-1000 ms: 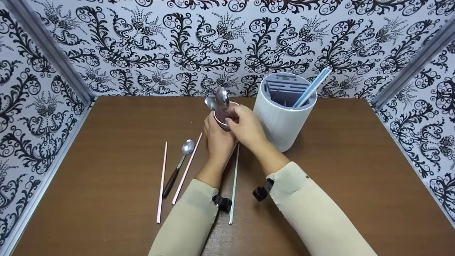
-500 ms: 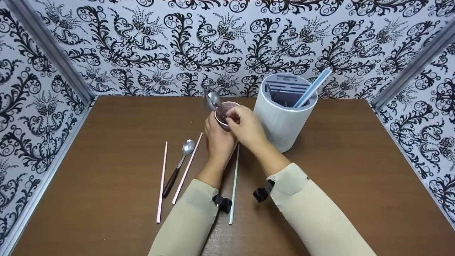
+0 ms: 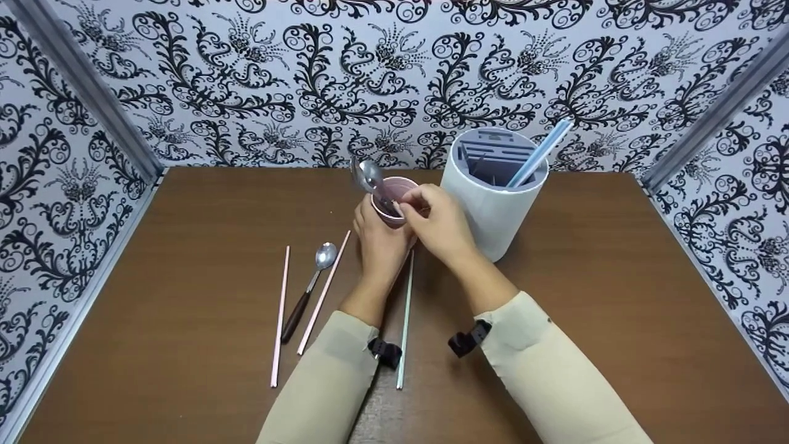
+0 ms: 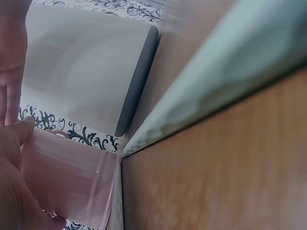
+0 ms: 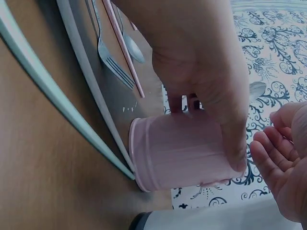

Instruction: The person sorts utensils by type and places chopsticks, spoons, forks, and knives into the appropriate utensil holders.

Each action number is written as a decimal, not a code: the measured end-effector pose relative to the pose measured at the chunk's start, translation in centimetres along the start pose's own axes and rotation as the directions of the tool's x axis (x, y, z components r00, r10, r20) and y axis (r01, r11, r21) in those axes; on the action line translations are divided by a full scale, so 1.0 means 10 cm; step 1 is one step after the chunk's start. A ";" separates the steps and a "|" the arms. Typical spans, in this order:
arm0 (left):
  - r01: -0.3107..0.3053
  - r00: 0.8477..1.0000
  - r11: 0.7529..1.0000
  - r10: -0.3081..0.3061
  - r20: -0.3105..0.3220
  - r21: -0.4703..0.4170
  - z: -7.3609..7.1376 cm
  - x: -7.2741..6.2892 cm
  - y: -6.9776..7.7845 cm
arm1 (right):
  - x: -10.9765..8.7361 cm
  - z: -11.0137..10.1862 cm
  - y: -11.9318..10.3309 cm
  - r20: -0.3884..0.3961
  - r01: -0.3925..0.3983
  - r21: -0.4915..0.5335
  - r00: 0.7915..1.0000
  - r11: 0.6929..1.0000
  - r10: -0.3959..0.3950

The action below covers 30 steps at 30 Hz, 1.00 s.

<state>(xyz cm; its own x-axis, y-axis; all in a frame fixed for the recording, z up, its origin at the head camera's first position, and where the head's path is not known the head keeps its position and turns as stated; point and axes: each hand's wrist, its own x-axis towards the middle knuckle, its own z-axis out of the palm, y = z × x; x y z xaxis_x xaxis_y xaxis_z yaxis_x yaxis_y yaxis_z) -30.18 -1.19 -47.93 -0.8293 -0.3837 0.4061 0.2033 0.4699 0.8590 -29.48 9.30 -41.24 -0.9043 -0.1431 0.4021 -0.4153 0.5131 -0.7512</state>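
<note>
My left hand [image 3: 382,243] grips a pink cup [image 3: 402,185]; the left wrist view shows its fingers around the cup [image 4: 72,177]. At least two metal spoons [image 3: 372,172] stand in the cup, tilted to the left with bowls above the rim. Right at the cup's rim, my right hand [image 3: 441,222] has its fingertips close to the spoon handles. Seen from the right wrist, this right hand [image 5: 288,163] is apart from the cup [image 5: 187,148], its fingers loosely bent with nothing visible between them.
Behind the right hand stands a white cylindrical utensil holder [image 3: 493,216] with light-blue sticks [image 3: 542,151] in it. Left on the table lie two pink chopsticks [image 3: 280,317] and a dark-handled spoon [image 3: 325,256]. A green chopstick [image 3: 405,327] and a fork [image 5: 115,67] lie near the left arm.
The spoons have tipped down to the left against the cup's rim. My right hand has drawn back slightly to the right; the left hand stays on the cup.
</note>
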 end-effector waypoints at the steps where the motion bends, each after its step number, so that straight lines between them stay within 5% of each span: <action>1: 0.005 1.000 1.000 -0.005 -0.006 0.000 0.00 0.00 0.00 | -0.02 -0.01 0.01 -0.006 0.001 0.003 1.000 1.000 -0.001; 16: 0.071 0.997 0.997 -0.070 0.027 -0.040 -0.02 -0.01 0.00 | -0.53 -0.22 0.16 -0.032 -0.033 0.082 0.999 0.996 0.036; 30: 0.127 0.990 0.990 -0.124 0.064 -0.055 -0.02 0.00 0.00 | -0.88 -0.19 0.31 0.072 -0.150 0.041 0.986 0.988 0.147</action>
<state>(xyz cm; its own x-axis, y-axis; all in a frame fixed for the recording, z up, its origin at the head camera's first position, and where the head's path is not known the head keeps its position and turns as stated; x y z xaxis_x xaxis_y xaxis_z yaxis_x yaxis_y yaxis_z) -30.07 -1.31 -47.88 -0.8797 -0.3872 0.2760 0.1241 0.3732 0.9194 -22.66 13.78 -46.13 -0.9604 -0.1264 0.2485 -0.2781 0.4937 -0.8239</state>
